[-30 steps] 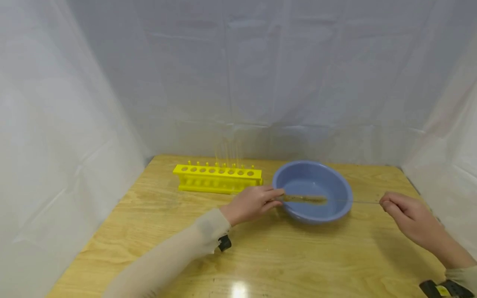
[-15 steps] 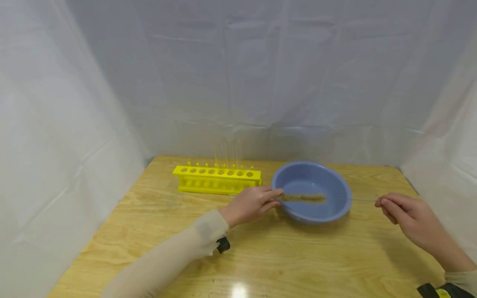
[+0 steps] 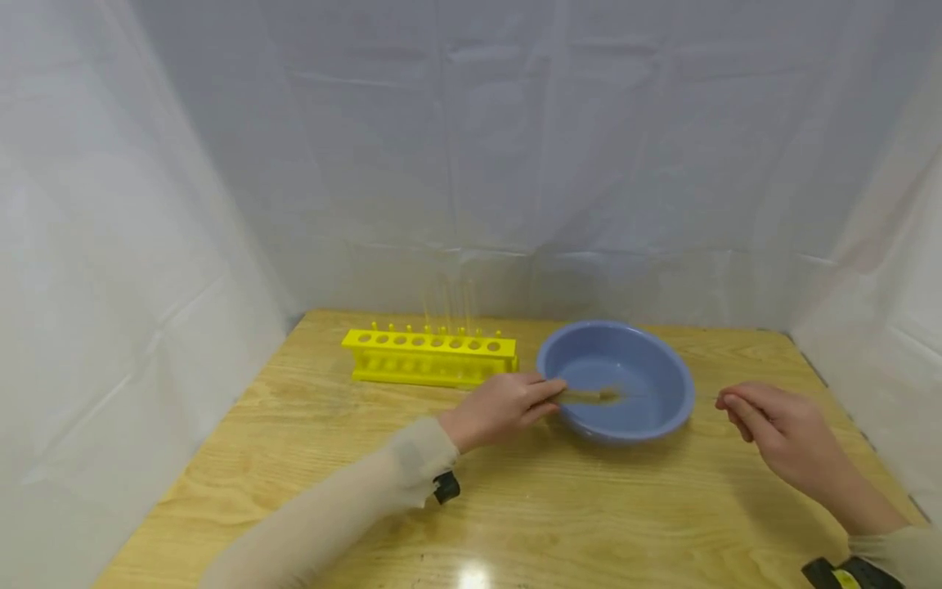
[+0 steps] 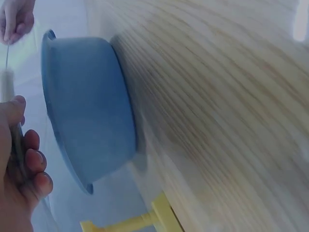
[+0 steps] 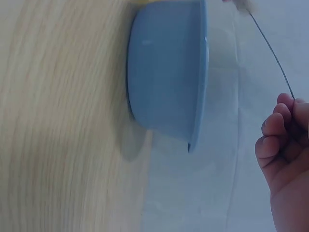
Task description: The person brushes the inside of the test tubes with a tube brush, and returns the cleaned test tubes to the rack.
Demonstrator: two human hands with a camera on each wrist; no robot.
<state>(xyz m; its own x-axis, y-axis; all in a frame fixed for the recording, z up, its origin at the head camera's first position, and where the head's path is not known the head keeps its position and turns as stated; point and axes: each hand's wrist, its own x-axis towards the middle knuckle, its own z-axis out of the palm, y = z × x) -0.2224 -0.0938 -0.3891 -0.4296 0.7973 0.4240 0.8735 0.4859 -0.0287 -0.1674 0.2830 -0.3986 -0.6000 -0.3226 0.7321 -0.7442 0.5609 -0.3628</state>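
My left hand (image 3: 504,409) grips a clear test tube (image 4: 17,150), held sideways over the near left of a blue basin (image 3: 643,413). A test tube brush (image 3: 589,396) reaches into the tube, its brown bristles blurred and partly hidden by the left fingers. To the right of the basin, my right hand (image 3: 780,433) pinches the end of the brush's thin twisted wire (image 5: 273,52) between thumb and fingertips. Both hands are raised above the table. How deep the bristle tip sits in the tube is hidden.
A yellow test tube rack (image 3: 430,342) stands left of the basin at the back of the wooden table (image 3: 559,507). Several clear glass tubes (image 3: 449,307) rise upright at the rack's rear. White sheeting (image 3: 412,164) hangs behind and at both sides.
The right hand has moved left toward the left hand, pushing the brush leftward. Less bristle shows past the left fingers. Left hand, basin and rack stay about where they were.
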